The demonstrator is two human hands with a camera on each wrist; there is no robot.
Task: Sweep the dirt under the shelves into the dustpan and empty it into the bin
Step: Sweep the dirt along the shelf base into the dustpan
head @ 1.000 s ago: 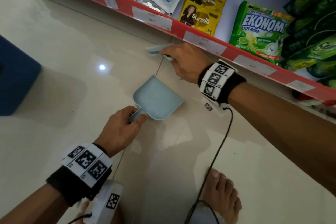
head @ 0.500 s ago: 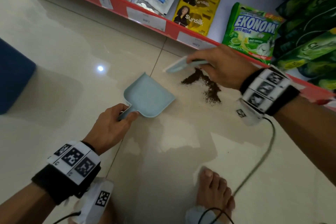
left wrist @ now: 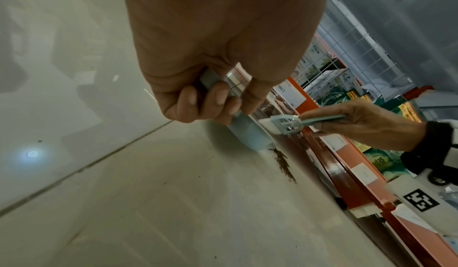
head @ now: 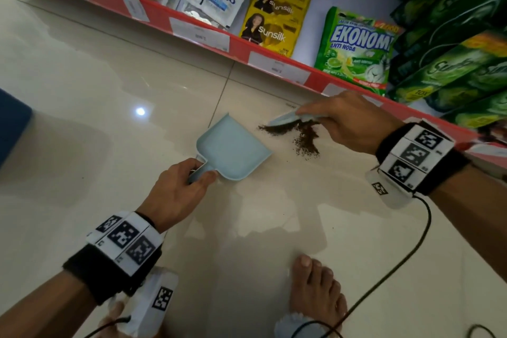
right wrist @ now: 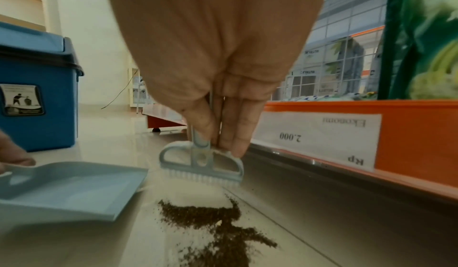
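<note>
pale blue plastic dustpan point(head: 233, 149) lies on the glossy tiled floor point(head: 96, 96), its handle gripped by the left hand point(head: 175, 195) with fingers curled round it. right hand point(head: 354, 121) pinches the handle of a small matching brush point(right wrist: 202, 163), bristles down on the floor by the dark dirt point(head: 304, 137). the dirt lies in a loose patch just beside the pan's open lip, in front of the red-edged shelf point(head: 241, 49). blue bin point(right wrist: 37, 87) stands further off on the floor, lid on.
</note>
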